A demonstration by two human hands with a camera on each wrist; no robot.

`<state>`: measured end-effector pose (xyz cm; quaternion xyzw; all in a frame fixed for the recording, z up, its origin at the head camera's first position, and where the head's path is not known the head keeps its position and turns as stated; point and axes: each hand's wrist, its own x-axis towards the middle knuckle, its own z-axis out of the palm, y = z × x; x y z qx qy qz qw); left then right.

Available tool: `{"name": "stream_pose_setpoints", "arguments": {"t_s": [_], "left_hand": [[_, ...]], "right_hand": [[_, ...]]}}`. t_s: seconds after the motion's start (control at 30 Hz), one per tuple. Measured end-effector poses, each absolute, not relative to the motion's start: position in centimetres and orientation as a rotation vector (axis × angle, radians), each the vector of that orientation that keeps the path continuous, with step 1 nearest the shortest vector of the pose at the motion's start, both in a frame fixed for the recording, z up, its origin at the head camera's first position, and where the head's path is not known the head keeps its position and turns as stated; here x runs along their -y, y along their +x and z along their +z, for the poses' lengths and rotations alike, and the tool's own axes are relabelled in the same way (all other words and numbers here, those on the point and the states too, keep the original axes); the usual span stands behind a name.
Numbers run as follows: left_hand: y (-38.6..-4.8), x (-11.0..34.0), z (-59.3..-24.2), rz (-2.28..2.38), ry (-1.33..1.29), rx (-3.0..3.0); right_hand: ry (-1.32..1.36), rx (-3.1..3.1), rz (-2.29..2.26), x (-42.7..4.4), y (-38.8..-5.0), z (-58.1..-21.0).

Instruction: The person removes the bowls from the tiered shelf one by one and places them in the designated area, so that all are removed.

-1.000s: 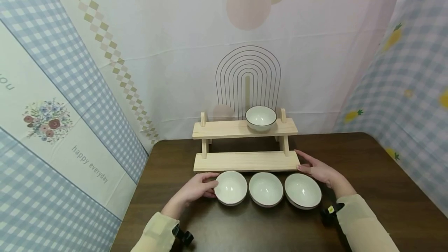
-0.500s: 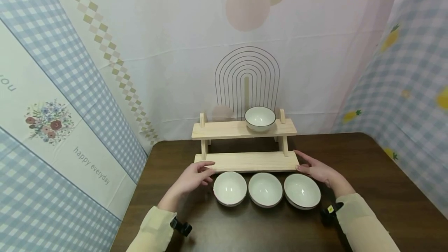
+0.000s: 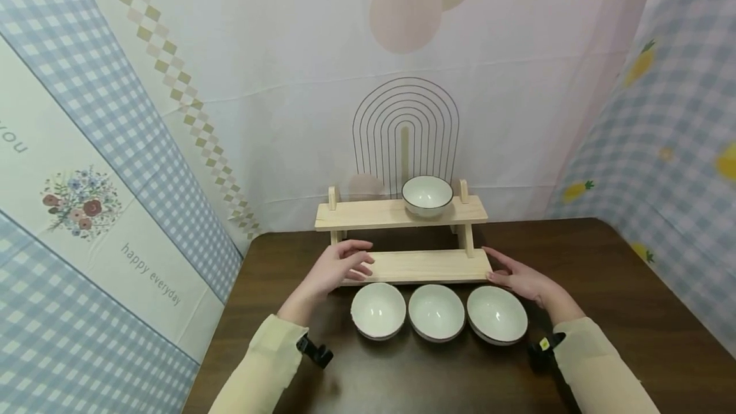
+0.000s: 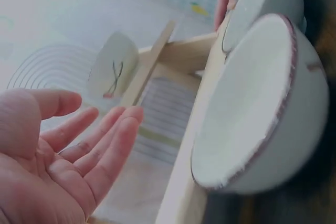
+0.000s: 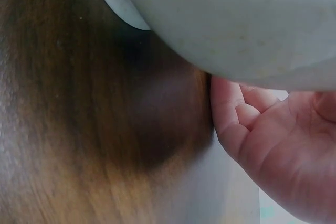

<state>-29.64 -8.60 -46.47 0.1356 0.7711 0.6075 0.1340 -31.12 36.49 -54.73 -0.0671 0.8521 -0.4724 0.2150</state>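
Observation:
A two-tier wooden display rack [image 3: 428, 266] stands at the back of the table. One white bowl with a dark rim [image 3: 428, 195] sits on its upper tier. Three similar bowls stand in a row in front: a left bowl [image 3: 378, 312], a middle bowl [image 3: 436, 313] and a right bowl [image 3: 497, 315]. My left hand [image 3: 338, 268] hovers over the lower tier's left part, fingers spread and holding nothing; its palm [image 4: 58, 177] shows in the left wrist view. My right hand [image 3: 520, 280] grips the lower tier's right end, its fingers partly hidden by a bowl [image 5: 247, 30] in the right wrist view.
The dark brown wooden table [image 3: 437, 382] carries everything. Behind it hangs a pale printed cloth [image 3: 299, 145], with blue checked cloths at both sides. A black wrist camera [image 3: 315, 351] sits at the left sleeve, another [image 3: 540, 353] at the right.
My left hand has let go of the left bowl's side, then moved up and right over the lower tier. The right hand and the bowls have stayed in place.

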Motion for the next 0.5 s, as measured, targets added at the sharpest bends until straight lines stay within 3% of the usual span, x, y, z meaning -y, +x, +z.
{"name": "stream_pose_setpoints", "arguments": {"t_s": [0.5], "left_hand": [[-32.1,2.2,-43.9,1.800,0.403,-2.336]], "right_hand": [[-0.234,-2.344,-1.323,-36.8,-32.6,-54.6]]}}
